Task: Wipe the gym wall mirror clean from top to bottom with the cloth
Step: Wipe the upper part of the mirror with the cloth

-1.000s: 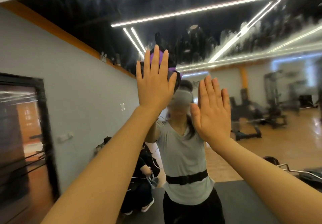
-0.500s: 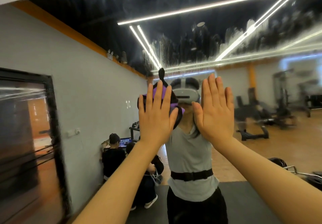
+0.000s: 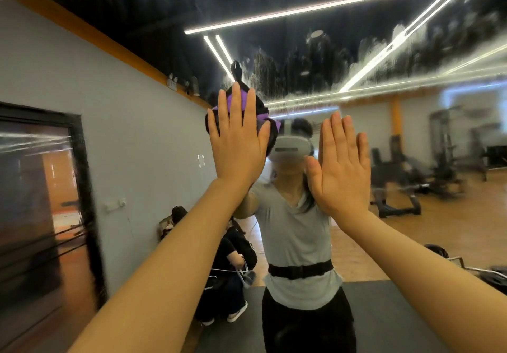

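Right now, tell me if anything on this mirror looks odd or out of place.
Yes: a band of whitish, streaky smears runs across the upper mirror, above both hands, blurring the reflected ceiling lights. It looks like wet residue not yet wiped off. The left hand presses the purple-and-black cloth flat just under it; the right hand lies bare on the glass.

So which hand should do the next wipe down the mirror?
Left. The left hand already presses the purple and black cloth flat on the mirror. The right hand is open and bare, with no cloth under it.

The mirror carries the cloth — pressed flat, streaks above.
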